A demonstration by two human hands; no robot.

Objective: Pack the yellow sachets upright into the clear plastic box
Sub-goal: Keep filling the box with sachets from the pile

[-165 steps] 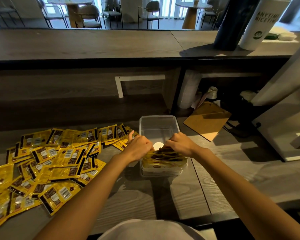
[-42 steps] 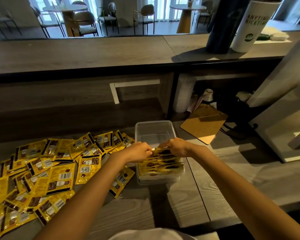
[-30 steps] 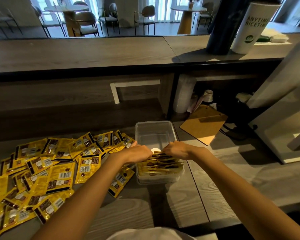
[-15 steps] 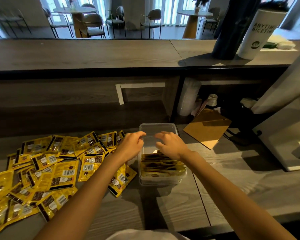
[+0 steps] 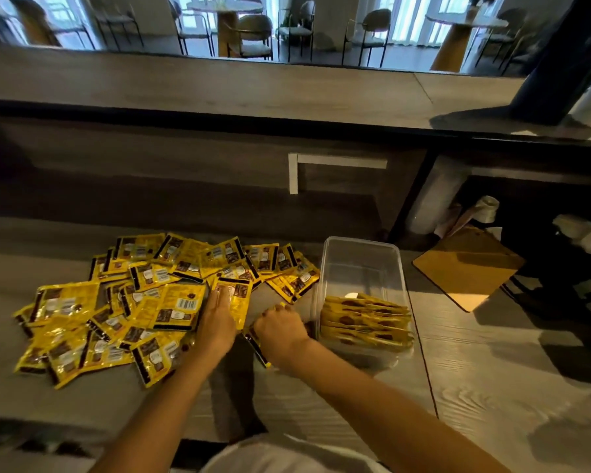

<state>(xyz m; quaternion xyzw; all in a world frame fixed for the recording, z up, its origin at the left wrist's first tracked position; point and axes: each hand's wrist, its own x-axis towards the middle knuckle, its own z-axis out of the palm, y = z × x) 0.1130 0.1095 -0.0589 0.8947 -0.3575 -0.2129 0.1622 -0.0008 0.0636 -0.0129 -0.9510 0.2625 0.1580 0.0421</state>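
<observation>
Looking down at both hands here, they sit side by side on the desk (image 5: 492, 363), just left of the clear plastic box (image 5: 360, 268). The left hand (image 5: 217, 322) is flat, fingers straight and together, resting on the top sachet (image 5: 236, 293) at the right edge of the loose pile (image 5: 116, 308). That pile of yellow sachets fans out to the left of the left hand and beyond it, all lying flat and overlapping every which way.

The right hand (image 5: 280, 331) is right next to the left one, close but not touching as far as I can see. Its fingers are curled in and it's got hold of a second sachet (image 5: 256, 346). A dark edge sticks out below the hand and a bit of yellow pokes past the knuckles. The rest is hidden, so I can't say exactly how it's gripped.

Just right of the right hand, the box has a packed row (image 5: 365, 322) of sachets standing on edge in its near end. The far end shows only bare plastic. Further right of the box, well apart from both hands, a brown board (image 5: 468, 268) lies flat on the desk.
</observation>
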